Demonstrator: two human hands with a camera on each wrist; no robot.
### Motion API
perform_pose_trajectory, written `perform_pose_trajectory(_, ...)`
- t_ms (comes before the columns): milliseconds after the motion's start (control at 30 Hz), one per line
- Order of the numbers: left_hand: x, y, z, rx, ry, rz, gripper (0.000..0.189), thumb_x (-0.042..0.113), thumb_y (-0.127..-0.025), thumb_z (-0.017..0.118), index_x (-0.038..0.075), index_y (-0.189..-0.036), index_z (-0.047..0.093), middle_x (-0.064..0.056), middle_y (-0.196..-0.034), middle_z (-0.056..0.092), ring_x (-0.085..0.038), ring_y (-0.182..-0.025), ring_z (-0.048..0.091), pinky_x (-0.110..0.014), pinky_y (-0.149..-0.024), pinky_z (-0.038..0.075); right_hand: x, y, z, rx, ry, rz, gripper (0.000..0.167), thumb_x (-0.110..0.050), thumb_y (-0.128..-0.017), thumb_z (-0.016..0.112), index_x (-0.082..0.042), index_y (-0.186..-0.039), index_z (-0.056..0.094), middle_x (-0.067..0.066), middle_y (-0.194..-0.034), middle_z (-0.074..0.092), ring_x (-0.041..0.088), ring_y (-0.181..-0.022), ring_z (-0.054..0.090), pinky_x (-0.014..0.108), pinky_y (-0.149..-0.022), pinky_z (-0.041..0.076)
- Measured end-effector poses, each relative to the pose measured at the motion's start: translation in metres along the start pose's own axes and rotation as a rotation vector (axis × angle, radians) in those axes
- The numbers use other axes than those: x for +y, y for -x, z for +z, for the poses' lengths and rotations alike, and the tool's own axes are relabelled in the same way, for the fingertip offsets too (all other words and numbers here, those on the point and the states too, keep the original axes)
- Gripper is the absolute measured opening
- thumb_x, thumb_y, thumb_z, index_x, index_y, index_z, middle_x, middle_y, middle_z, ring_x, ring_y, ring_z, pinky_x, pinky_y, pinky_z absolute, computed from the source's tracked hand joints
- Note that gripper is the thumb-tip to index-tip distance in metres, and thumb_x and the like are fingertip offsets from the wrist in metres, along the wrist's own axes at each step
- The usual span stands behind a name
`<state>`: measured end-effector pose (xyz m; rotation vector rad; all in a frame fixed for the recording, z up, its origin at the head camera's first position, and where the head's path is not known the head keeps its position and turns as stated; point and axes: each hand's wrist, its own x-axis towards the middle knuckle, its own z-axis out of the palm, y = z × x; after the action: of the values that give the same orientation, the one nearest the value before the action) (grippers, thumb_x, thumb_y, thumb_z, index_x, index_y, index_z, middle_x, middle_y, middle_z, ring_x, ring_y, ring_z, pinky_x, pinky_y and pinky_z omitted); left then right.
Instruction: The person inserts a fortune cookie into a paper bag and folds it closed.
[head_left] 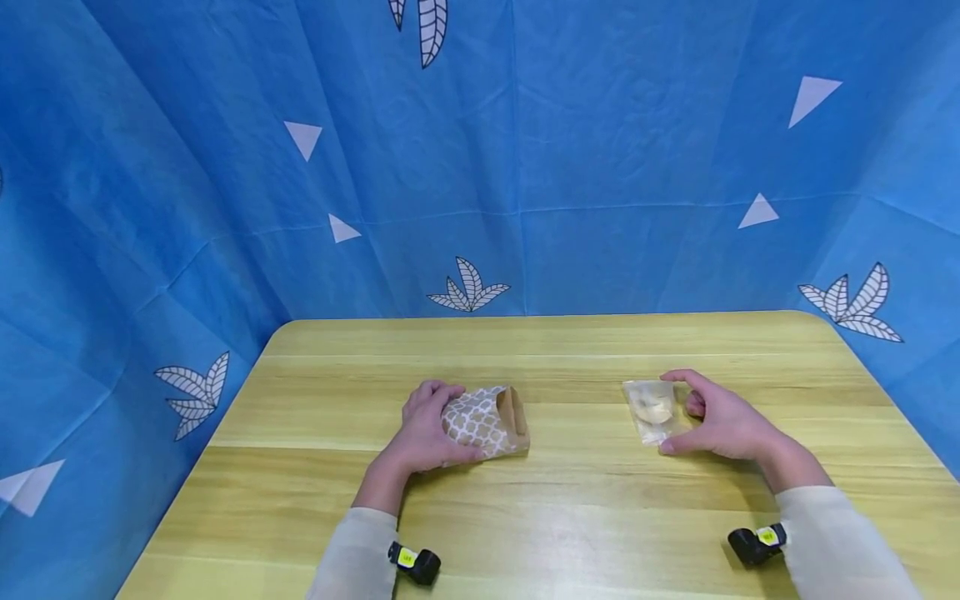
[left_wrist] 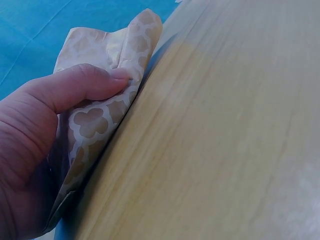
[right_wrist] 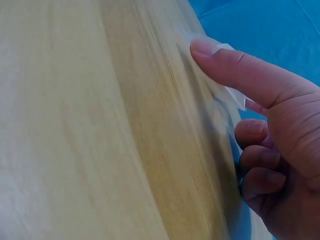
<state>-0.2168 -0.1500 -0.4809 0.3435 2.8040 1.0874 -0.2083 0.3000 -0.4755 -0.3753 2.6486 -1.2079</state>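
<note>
Patterned paper bag [head_left: 480,423], white and tan, lies on its side on a pale wooden table [head_left: 570,508], a little left of the middle, its brown mouth facing right. The person's left hand [head_left: 429,429] grips it from the closed end, thumb along the near side and fingers over the far side. Well apart, to the right, the right hand [head_left: 726,421] holds a small clear packet [head_left: 651,408] by opposite edges between thumb and forefinger, the other fingers folded in; something pale and rounded shows inside the packet, but what it is cannot be told. Whether the packet touches the wood is also unclear. As a judgement, the likeliest trouble is at the bag's mouth: too firm a squeeze from the left hand could flatten the thin paper and narrow the opening, and the folded rim could catch a corner of the packet. The packet, held only by its edges — thin, slick-looking film — could buckle or slip if the right thumb and forefinger drift apart. As for room, a broad stretch of wood separates the bag's mouth from the packet, and more lies on the near side, between the forearms. The table's far edge runs behind both hands, with a blue curtain [head_left: 622,150] beyond it — soft cloth that leaves less space that way than toward the person.
</note>
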Motion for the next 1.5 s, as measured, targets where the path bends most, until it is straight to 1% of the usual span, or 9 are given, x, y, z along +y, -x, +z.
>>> perform_pose_trajectory(133,0.000,0.000,0.000,0.000,-0.001,-0.008,0.099,0.044,-0.056,0.095,0.017,-0.140,0.052,-0.006,-0.140,0.037,-0.031,-0.130,0.030,-0.054,-0.104,0.033,0.001,0.000,0.000,-0.016,-0.022,-0.019,0.101,-0.034,-0.064,0.095,-0.011,-0.145,0.040,0.007,-0.081,0.034,0.021,-0.071,0.035,0.033,-0.061,0.032)
perform_pose_trajectory(233,0.000,0.000,0.000,0.001,0.002,-0.009,0.098,0.044,-0.056,0.095,0.017,-0.140,0.053,-0.005,-0.139,0.038,-0.030,-0.129,0.031,-0.054,-0.103,0.033,0.000,0.000,-0.002,-0.045,-0.048,-0.031,0.102,-0.031,-0.063,0.096,-0.010,-0.146,0.040,0.007,-0.081,0.034,0.021,-0.072,0.035,0.033,-0.061,0.033)
perform_pose_trajectory(333,0.000,-0.001,0.000,0.003,0.005,-0.004,0.098,0.044,-0.056,0.096,0.017,-0.139,0.053,-0.005,-0.138,0.038,-0.030,-0.128,0.032,-0.054,-0.103,0.034,-0.002,0.001,-0.004,-0.076,-0.076,-0.040,0.101,-0.026,-0.063,0.096,-0.008,-0.145,0.040,0.007,-0.081,0.033,0.021,-0.074,0.035,0.033,-0.062,0.034)
perform_pose_trajectory(433,0.000,0.000,0.000,0.002,0.012,-0.001,0.098,0.043,-0.055,0.096,0.017,-0.139,0.053,-0.006,-0.138,0.039,-0.030,-0.128,0.032,-0.053,-0.104,0.033,-0.003,0.002,-0.004,-0.081,-0.085,-0.044,0.097,-0.024,-0.064,0.096,-0.006,-0.142,0.042,0.007,-0.081,0.033,0.021,-0.075,0.036,0.032,-0.063,0.034)
perform_pose_trajectory(733,0.000,0.000,0.000,-0.001,0.014,-0.002,0.099,0.043,-0.055,0.096,0.017,-0.140,0.053,-0.005,-0.136,0.040,-0.031,-0.128,0.033,-0.053,-0.103,0.033,-0.002,0.004,0.001,-0.007,-0.035,-0.039,0.091,-0.029,-0.064,0.096,-0.009,-0.138,0.046,0.007,-0.081,0.038,0.019,-0.072,0.038,0.032,-0.063,0.034)
perform_pose_trajectory(867,0.000,0.000,0.001,-0.001,0.015,0.001,0.099,0.042,-0.055,0.097,0.017,-0.140,0.053,-0.005,-0.136,0.039,-0.031,-0.128,0.033,-0.053,-0.104,0.033,-0.003,0.004,0.004,0.022,-0.025,-0.042,0.088,-0.031,-0.066,0.095,-0.011,-0.136,0.046,0.007,-0.080,0.038,0.019,-0.070,0.037,0.032,-0.063,0.033)
perform_pose_trajectory(1067,0.001,0.000,0.000,-0.001,0.022,-0.003,0.098,0.041,-0.056,0.096,0.017,-0.140,0.053,-0.006,-0.138,0.038,-0.032,-0.129,0.031,-0.054,-0.104,0.033,-0.002,0.002,0.009,0.058,-0.010,-0.069,0.085,-0.033,-0.067,0.094,-0.011,-0.135,0.047,0.006,-0.079,0.035,0.018,-0.069,0.035,0.032,-0.062,0.032)
perform_pose_trajectory(1267,0.000,0.000,0.001,0.002,0.022,0.003,0.098,0.041,-0.056,0.096,0.017,-0.140,0.053,-0.007,-0.139,0.038,-0.032,-0.129,0.031,-0.054,-0.103,0.033,-0.006,-0.001,0.016,0.088,-0.030,-0.096,0.080,-0.033,-0.067,0.094,-0.012,-0.131,0.050,0.005,-0.078,0.034,0.018,-0.069,0.036,0.032,-0.064,0.033)
perform_pose_trajectory(1500,0.001,0.000,0.000,-0.001,0.007,-0.004,0.097,0.041,-0.056,0.095,0.017,-0.140,0.053,-0.006,-0.139,0.038,-0.031,-0.129,0.031,-0.054,-0.104,0.033,-0.014,-0.003,0.022,0.082,-0.095,-0.115,0.077,-0.027,-0.069,0.094,-0.009,-0.131,0.051,0.006,-0.078,0.034,0.019,-0.070,0.036,0.032,-0.063,0.033)
